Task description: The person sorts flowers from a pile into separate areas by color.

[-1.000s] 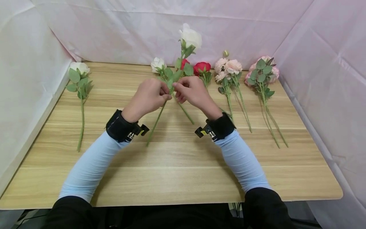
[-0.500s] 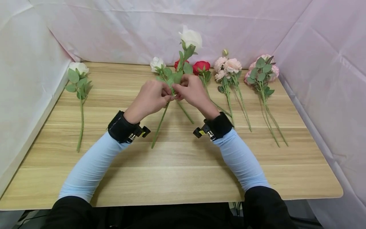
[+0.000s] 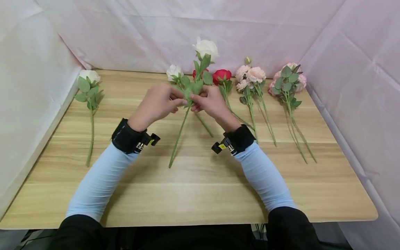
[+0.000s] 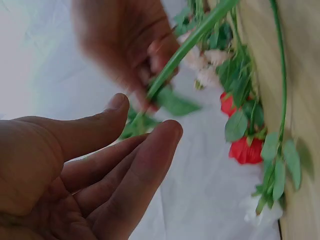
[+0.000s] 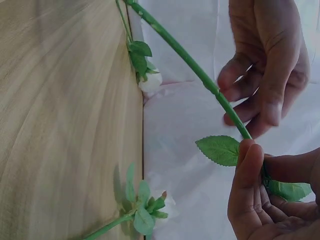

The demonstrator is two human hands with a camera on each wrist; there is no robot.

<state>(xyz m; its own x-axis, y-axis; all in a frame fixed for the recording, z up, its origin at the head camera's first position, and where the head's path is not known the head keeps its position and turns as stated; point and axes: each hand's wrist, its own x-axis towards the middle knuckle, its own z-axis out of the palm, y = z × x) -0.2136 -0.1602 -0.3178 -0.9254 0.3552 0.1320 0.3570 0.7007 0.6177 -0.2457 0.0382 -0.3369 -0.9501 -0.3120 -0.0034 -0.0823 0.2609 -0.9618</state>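
A white rose (image 3: pixel 207 49) with green leaves stands tilted above the table in the head view, its long stem (image 3: pixel 179 139) slanting down toward me. My right hand (image 3: pixel 213 104) pinches that stem between thumb and fingers, just by the leaves; the right wrist view shows the pinch close up, with a leaf (image 5: pixel 219 150) sticking out beside the fingertips. My left hand (image 3: pixel 160 102) is right beside the stem. Its thumb and fingers are loosely bent with a gap between them in the left wrist view, holding nothing, while the green stem (image 4: pixel 192 42) passes beyond the fingertips.
On the wooden table (image 3: pixel 200 194), another white rose (image 3: pixel 174 72) and red roses (image 3: pixel 222 75) lie behind my hands. Pale pink flowers (image 3: pixel 254 74) and a pink bunch (image 3: pixel 290 78) lie to the right. A single white rose (image 3: pixel 89 75) lies far left. White cloth surrounds the sides and back.
The rose has come lower and its stem end has swung slightly right and nearer me. My left fingers, earlier pinching at the stem, have parted and drawn left; the right hand stays on it.
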